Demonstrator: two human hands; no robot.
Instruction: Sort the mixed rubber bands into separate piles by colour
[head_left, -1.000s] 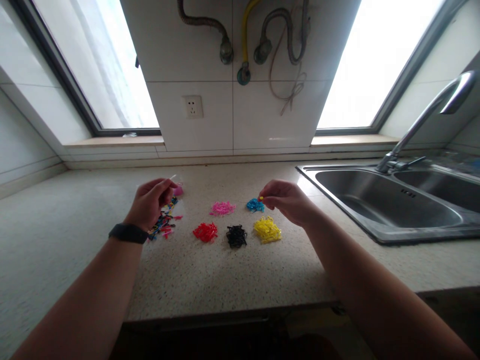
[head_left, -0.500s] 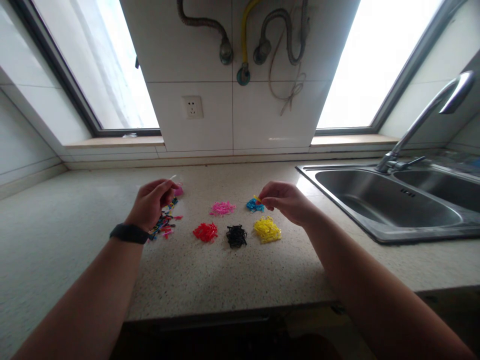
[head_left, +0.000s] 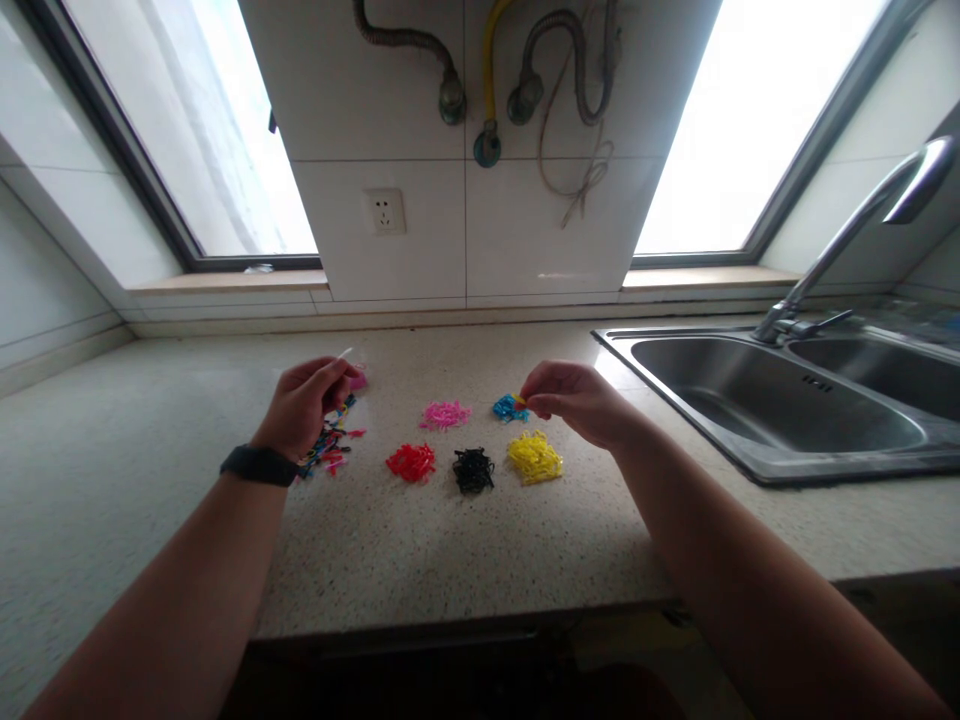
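My left hand (head_left: 304, 408), wearing a black wristband (head_left: 259, 465), is closed in a pinch above a mixed heap of coloured bands (head_left: 330, 445). A thin white piece (head_left: 345, 353) sticks up from its fingertips. My right hand (head_left: 570, 398) pinches a small yellow band (head_left: 518, 399) just over the right side of a blue pile (head_left: 507, 408). Nearer to me lies a yellow pile (head_left: 535, 458), with a black pile (head_left: 472, 470) and a red pile (head_left: 411, 463) to its left. Behind those two sits a pink pile (head_left: 445, 415). All look like small elastic bands.
A steel double sink (head_left: 750, 455) with a chrome faucet (head_left: 862, 225) is set into the speckled counter (head_left: 450, 560) on the right. Pink material in a clear bag (head_left: 358, 378) shows beyond my left hand. A tiled wall with a socket (head_left: 385, 212) rises behind.
Both hands stay almost in place, still pinching. The yellow band in my right fingers has shifted very slightly to the right over the blue pile.
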